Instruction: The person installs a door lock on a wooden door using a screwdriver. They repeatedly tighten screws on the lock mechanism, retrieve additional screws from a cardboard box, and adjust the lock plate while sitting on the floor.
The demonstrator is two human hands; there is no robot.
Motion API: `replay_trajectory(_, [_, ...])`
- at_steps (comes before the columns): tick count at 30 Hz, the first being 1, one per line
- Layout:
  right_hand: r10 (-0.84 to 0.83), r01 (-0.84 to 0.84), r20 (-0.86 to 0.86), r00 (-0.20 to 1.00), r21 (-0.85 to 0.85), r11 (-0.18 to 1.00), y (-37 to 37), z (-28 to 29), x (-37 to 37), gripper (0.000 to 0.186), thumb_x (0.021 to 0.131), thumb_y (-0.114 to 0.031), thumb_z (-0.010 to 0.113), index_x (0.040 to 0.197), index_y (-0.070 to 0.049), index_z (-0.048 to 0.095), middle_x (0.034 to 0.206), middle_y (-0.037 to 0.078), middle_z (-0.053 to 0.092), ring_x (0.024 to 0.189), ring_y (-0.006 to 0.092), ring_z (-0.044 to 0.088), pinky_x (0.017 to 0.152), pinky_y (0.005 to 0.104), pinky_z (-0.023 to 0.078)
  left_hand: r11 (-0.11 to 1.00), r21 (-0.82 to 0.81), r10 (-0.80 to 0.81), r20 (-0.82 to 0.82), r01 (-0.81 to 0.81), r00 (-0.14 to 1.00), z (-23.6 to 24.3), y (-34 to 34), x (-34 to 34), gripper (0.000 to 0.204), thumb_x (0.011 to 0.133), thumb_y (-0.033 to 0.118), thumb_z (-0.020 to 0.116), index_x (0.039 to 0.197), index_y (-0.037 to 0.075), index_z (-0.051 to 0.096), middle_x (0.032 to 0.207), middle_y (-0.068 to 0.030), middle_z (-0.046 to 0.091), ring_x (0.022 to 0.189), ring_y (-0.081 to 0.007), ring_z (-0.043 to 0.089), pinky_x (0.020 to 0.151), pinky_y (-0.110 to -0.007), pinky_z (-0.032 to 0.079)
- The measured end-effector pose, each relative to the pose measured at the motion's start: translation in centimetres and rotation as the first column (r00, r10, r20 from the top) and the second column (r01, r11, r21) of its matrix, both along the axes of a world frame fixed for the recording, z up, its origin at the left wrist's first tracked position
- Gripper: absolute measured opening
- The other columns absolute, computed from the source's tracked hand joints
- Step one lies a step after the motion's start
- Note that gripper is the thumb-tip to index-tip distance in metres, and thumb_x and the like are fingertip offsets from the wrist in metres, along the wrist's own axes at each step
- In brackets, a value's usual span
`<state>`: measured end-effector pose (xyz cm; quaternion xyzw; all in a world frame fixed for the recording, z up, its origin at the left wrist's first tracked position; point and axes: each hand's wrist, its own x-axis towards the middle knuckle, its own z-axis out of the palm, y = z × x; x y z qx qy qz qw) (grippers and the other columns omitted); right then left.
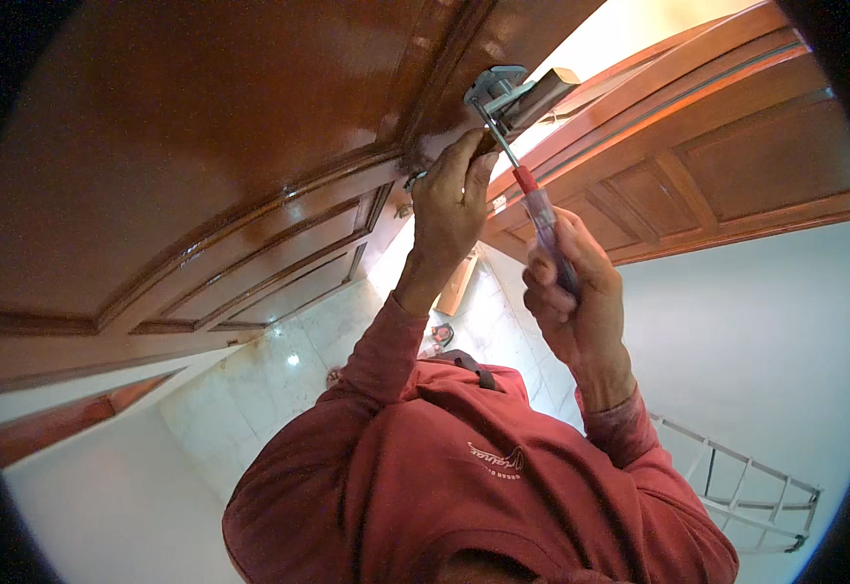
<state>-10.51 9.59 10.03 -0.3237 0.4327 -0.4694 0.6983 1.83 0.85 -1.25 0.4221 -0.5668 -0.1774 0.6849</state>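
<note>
Screwdriver [540,209] sits in the right hand [576,302], whose grip is closed round the clear handle with the red collar just above the fingers. Its long axis runs up and to the left from that grip, and the thin metal shaft ends at a metal bracket [495,88] on the top edge of the brown panelled door [201,146]. The left hand [449,204], up and left of the right grip, is closed against the door edge just under the bracket; what it pinches, if anything, I cannot tell. To drive well, I judge the shaft should stay in line with the screw, pressed firmly along its axis, while the left hand steadies the bracket so the tip does not slip.
</note>
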Motion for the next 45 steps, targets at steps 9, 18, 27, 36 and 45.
replay_trajectory(9, [-0.02, -0.1, -0.394, 0.919, -0.28, 0.955, 0.5, -0.2, -0.4, 0.018, 0.104, -0.022, 0.055, 0.111, -0.006, 0.055, 0.075, 0.006, 0.063, 0.046, 0.0013, 0.037, 0.04, 0.019, 0.024, 0.766, 0.062, -0.4, -0.733, 0.64, 0.55, 3.3, 4.1, 0.0, 0.03, 0.105, 0.025, 0.052, 0.116, -0.001, 0.062, 0.1, -0.0119, 0.068, 0.087, -0.0209, 0.067, 0.082, -0.034, 0.054])
replay_trajectory(18, [-0.69, -0.641, -0.722, -0.045, -0.51, 0.574, 1.4, -0.6, 0.7, 0.052, 0.089, -0.017, 0.069, 0.139, -0.013, 0.053, 0.082, 0.008, 0.055, 0.059, 0.027, 0.061, 0.048, 0.0371, 0.049, 0.626, -0.231, -0.509, -0.845, 0.745, 0.165, 3.9, 2.7, -0.5, 0.027, 0.105, 0.021, 0.051, 0.108, -0.002, 0.066, 0.094, -0.0133, 0.07, 0.09, -0.0203, 0.069, 0.087, -0.033, 0.053])
replay_trajectory(27, [-0.753, -0.641, -0.655, -0.061, -0.553, 0.533, 0.6, -1.7, 0.3, 0.05, 0.086, -0.009, 0.07, 0.135, -0.011, 0.058, 0.079, 0.003, 0.053, 0.051, 0.0167, 0.054, 0.043, 0.0318, 0.044, 0.992, -0.054, 0.122, 0.167, -0.114, 0.978, -0.2, 0.9, 0.6, 0.025, 0.1, 0.014, 0.059, 0.118, -0.003, 0.061, 0.115, -0.024, 0.066, 0.099, -0.0371, 0.068, 0.086, -0.04, 0.053])
replay_trajectory(36, [-0.692, -0.528, -0.72, 0.056, -0.61, 0.591, 1.8, -1.5, 1.3, 0.05, 0.083, -0.007, 0.073, 0.131, -0.008, 0.06, 0.076, 0.006, 0.055, 0.055, 0.018, 0.058, 0.046, 0.0313, 0.046, 0.991, 0.077, -0.114, 0.078, 0.108, 0.99, -0.1, 1.1, 1.3, 0.026, 0.102, 0.015, 0.056, 0.122, -0.002, 0.06, 0.105, -0.0186, 0.071, 0.096, -0.0312, 0.072, 0.079, -0.038, 0.056])
replay_trajectory(45, [-0.184, 0.129, -0.287, 0.94, -0.199, 0.971, 1.6, 0.5, -0.6, 0.025, 0.098, -0.017, 0.063, 0.119, -0.003, 0.061, 0.079, 0.001, 0.06, 0.054, 0.0033, 0.044, 0.04, 0.0221, 0.03, 0.994, 0.069, -0.091, 0.056, 0.087, 0.994, -0.4, 1.1, 0.6, 0.025, 0.1, 0.012, 0.058, 0.12, -0.003, 0.063, 0.104, -0.0201, 0.072, 0.092, -0.0326, 0.073, 0.077, -0.039, 0.057])
